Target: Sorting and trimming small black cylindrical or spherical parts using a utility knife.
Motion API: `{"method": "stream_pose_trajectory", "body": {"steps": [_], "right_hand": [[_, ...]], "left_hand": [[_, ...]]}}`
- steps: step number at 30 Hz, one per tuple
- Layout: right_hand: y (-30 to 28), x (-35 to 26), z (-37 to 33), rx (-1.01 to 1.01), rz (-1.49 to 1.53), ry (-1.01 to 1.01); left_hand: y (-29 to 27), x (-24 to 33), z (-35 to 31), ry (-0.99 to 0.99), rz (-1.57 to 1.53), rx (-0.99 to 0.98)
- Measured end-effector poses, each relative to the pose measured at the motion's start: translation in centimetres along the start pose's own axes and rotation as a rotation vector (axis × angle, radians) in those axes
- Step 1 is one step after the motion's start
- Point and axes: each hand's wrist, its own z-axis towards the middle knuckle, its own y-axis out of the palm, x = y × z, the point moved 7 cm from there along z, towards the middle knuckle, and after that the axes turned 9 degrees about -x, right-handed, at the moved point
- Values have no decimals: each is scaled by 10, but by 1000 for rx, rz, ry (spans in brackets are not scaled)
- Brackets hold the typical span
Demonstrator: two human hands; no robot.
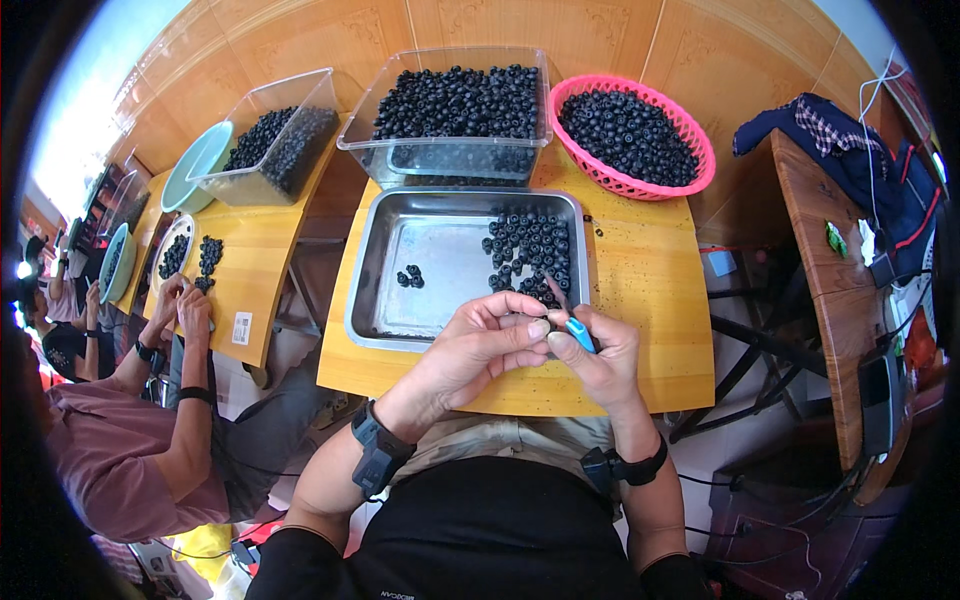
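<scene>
My right hand (605,350) is closed around a small knife with a blue handle (579,331), its thin blade slanting up over the tray. Thumb to fingertips, my left hand (485,345) pinches something small against the right hand; the fingers hide what it is. Both hands are at the near edge of a shallow metal tray (366,262). Inside it, many dark blueberries (535,245) fill the right side, and a little cluster of blueberries (410,276) sits apart on the left.
Behind the tray stand a clear plastic bin (440,163) of blueberries and a pink basket (640,187) heaped with more. On the left, a co-worker (130,440) sits at another yellow table (262,262) with berries. A wooden table (825,260) with cables and a dark jacket (845,150) is at right.
</scene>
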Motion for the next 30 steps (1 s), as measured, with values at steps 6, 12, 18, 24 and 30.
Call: {"method": "stream_pose_trajectory", "body": {"steps": [6,12,18,24,30], "right_hand": [[-5,7,1,64,93,29],[-6,4,3,138,79,98],[-11,0,-2,169,-111,113],[3,-20,-1,102,-323,-83],[4,-28,-2,78,-420,-91]], "left_hand": [[-1,-5,2,-46,-47,-6],[-7,-13,3,-20,-150,-6],[-10,-12,4,27,-252,1],[-14,-9,6,103,-285,-3],[-10,-4,4,131,-289,-22]]}}
